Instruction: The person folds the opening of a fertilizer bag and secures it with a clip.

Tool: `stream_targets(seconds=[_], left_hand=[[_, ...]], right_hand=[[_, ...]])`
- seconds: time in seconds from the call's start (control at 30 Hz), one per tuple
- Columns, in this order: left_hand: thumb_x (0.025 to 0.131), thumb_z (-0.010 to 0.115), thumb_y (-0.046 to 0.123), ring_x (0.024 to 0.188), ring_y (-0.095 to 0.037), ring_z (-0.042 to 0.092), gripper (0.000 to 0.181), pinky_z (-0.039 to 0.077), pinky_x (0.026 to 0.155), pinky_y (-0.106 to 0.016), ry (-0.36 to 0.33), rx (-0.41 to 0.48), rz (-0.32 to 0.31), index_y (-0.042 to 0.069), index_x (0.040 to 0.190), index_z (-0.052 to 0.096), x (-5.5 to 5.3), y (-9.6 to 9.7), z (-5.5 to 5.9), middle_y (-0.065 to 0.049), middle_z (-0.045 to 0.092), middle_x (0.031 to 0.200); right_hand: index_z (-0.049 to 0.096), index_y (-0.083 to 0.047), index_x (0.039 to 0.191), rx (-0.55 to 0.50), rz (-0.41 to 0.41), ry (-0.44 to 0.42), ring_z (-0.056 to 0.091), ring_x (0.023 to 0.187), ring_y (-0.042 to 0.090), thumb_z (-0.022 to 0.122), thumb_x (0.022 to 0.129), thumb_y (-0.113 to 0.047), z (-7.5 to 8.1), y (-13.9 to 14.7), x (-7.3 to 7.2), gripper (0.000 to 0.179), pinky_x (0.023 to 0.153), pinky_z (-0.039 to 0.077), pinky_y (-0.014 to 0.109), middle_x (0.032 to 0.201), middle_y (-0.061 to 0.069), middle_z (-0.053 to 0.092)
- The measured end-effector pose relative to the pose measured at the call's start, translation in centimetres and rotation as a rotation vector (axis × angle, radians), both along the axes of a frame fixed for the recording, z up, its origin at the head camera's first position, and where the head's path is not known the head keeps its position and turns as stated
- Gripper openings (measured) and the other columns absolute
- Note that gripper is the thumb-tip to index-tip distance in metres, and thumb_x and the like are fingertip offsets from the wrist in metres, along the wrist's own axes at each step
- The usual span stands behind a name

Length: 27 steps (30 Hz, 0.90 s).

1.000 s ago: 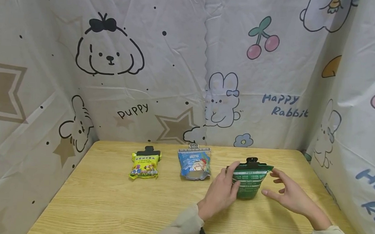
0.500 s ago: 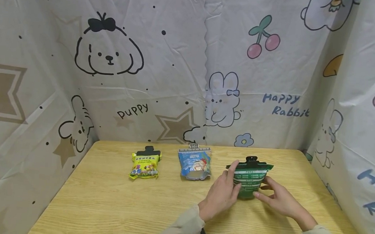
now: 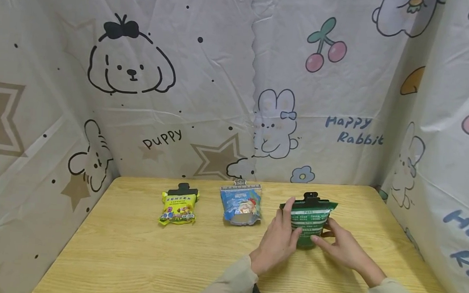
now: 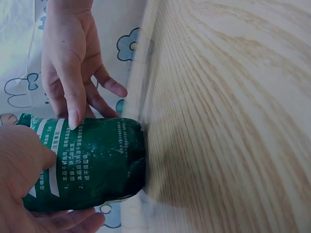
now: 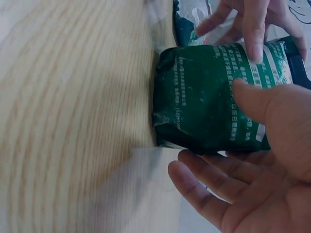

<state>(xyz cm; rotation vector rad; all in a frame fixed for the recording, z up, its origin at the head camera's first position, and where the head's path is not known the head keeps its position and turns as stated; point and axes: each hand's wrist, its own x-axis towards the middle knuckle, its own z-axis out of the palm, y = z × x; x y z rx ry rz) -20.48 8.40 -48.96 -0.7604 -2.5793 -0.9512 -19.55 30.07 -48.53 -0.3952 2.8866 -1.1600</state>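
Observation:
A green bag with white printed lettering stands upright on the table, its top edge held by a black clip. My left hand grips the bag's left side, thumb on the front face and fingers reaching round behind. On the opposite side my right hand holds the bag, the thumb laid on its front. In the right wrist view the right hand's fingers pass behind the bag. The left wrist view shows the bag's base at the tabletop.
A blue bag with a silvery clip lies toward the back, left of the green bag. Farther left lies a yellow bag with a black clip. Printed cloth hangs behind the wooden table and along both sides.
My right hand has moved left onto the green bag's right side, its thumb now on the front. The left hand keeps its grip. The camera view has shifted slightly.

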Motion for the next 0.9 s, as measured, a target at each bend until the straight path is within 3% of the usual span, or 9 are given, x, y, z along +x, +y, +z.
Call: stream_targets(seconds=[0.17,0.3,0.47,0.63,0.9], left_hand=[[0.102,0.06,0.022,0.097,-0.021,0.062,0.081,0.056,0.08,-0.031,-0.009,0.018,0.0,0.022,0.16,0.004,-0.37,-0.02,-0.16,-0.014,0.056,0.12],[0.101,0.062,0.02,0.085,-0.017,0.061,0.079,0.053,0.07,-0.025,0.056,0.033,-0.017,0.023,0.158,0.008,-0.66,-0.29,-0.41,-0.013,0.056,0.116],[0.102,0.061,0.019,0.07,-0.009,0.05,0.058,0.042,0.057,-0.016,0.117,0.009,-0.031,0.023,0.147,0.024,-0.89,-0.56,-0.63,-0.013,0.052,0.112],[0.102,0.06,0.021,0.079,-0.012,0.054,0.052,0.046,0.063,-0.02,0.064,-0.05,-0.029,0.028,0.144,0.029,-1.0,-0.56,-0.48,-0.015,0.051,0.118],[0.098,0.068,0.024,0.099,-0.023,0.062,0.073,0.056,0.08,-0.033,-0.006,-0.081,-0.006,0.033,0.152,0.02,-0.89,-0.28,-0.66,-0.018,0.049,0.128]], right_hand=[[0.038,0.002,0.149,0.02,-0.038,0.005,0.068,0.112,0.038,0.066,0.099,-0.035,0.08,-0.45,-0.15,0.069,0.09,0.059,0.046,0.138,0.031,0.058],[0.038,0.003,0.148,0.038,-0.058,-0.017,0.069,0.11,0.037,0.066,0.099,-0.037,0.15,-0.61,-0.25,0.069,0.09,0.059,0.047,0.137,0.032,0.058],[0.037,0.002,0.148,0.047,-0.062,-0.022,0.07,0.107,0.036,0.065,0.099,-0.04,0.21,-0.62,-0.39,0.07,0.088,0.059,0.047,0.138,0.033,0.057],[0.034,0.003,0.149,0.04,-0.064,-0.052,0.071,0.106,0.039,0.063,0.1,-0.04,0.28,-0.74,-0.48,0.072,0.086,0.06,0.046,0.138,0.035,0.055],[0.028,0.003,0.152,0.011,-0.071,-0.105,0.071,0.105,0.038,0.07,0.096,-0.034,-0.01,-1.06,-0.52,0.079,0.083,0.061,0.045,0.14,0.037,0.052]])
